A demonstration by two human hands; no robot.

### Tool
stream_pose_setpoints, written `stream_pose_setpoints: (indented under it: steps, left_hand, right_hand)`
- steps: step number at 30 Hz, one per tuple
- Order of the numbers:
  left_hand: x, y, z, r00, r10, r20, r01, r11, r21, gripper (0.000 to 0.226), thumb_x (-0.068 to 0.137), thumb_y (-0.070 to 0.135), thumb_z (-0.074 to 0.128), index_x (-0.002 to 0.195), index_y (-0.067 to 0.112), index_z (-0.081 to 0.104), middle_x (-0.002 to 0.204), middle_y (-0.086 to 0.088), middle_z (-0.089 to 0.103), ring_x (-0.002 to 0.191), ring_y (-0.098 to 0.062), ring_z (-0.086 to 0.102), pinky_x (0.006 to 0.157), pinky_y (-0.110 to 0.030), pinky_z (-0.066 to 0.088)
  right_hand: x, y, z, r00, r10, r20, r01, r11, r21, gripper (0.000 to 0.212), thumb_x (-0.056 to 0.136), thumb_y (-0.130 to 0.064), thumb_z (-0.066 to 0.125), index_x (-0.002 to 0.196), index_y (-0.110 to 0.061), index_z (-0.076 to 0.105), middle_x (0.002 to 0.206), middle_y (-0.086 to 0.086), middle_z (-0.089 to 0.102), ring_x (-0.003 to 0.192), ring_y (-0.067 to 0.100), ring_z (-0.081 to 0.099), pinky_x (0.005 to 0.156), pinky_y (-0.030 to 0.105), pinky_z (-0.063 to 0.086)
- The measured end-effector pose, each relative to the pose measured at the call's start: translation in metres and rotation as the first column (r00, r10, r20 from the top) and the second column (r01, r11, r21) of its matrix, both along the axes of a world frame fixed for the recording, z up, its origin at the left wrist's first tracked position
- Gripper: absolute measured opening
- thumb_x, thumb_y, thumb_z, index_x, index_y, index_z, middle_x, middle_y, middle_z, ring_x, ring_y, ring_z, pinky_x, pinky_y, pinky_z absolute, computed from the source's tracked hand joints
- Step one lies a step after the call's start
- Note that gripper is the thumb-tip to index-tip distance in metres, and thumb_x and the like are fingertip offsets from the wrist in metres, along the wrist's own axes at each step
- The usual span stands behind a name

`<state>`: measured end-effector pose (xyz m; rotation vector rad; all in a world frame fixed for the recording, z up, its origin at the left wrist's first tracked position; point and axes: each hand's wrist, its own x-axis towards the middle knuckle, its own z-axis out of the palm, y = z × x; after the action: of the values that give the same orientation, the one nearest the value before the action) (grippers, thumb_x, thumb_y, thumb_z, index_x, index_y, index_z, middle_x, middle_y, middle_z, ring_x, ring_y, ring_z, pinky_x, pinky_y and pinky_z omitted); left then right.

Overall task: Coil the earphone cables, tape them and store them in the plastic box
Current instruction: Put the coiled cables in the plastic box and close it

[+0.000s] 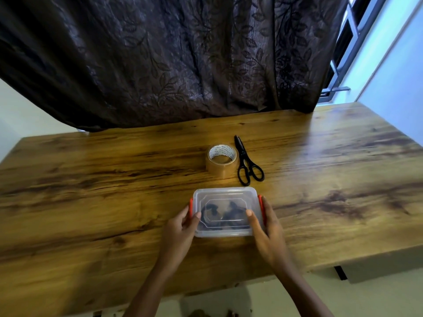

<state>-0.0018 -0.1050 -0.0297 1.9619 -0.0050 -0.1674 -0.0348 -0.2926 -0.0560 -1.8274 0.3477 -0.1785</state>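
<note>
Plastic box [225, 195]: one, clear, lid on, lying flat on the desk [91, 179] near its front edge
Clips: two red ones, one at each short end of the box
Earphone cables [226, 216]: dark coils seen through the lid, inside the box; count cannot be told
Left hand [180, 227]: clamped on the box's left end, thumb on the lid
Right hand [266, 227]: clamped on the right end, thumb on the lid
Tape roll [221, 160]: one, brown, just behind the box
Scissors [246, 161]: one black pair, closed, just beside the roll

Single head cam — looks fwd and down, close over wooden table [91, 179] — curtain [160, 65] behind.
</note>
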Motion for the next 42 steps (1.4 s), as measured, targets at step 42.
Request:
stream_pose_setpoints:
  steps: [42]
  left_hand:
    - [0.157,-0.428,0.034,0.965,-0.261,-0.012,0.258,0.958,-0.130,0.030,0.087,0.008,0.059,0.116,0.001,0.061,0.115,-0.014,0.065,0.103,-0.021,0.063,0.097,-0.037,0.048]
  right_hand:
    - [0.131,-0.470,0.006,0.632,-0.736,0.242,0.775,0.601,-0.196,0.066,0.065,-0.009,0.083,0.121,0.009,0.054,0.128,0.025,0.050,0.117,0.035,0.050,0.102,0.042,0.039]
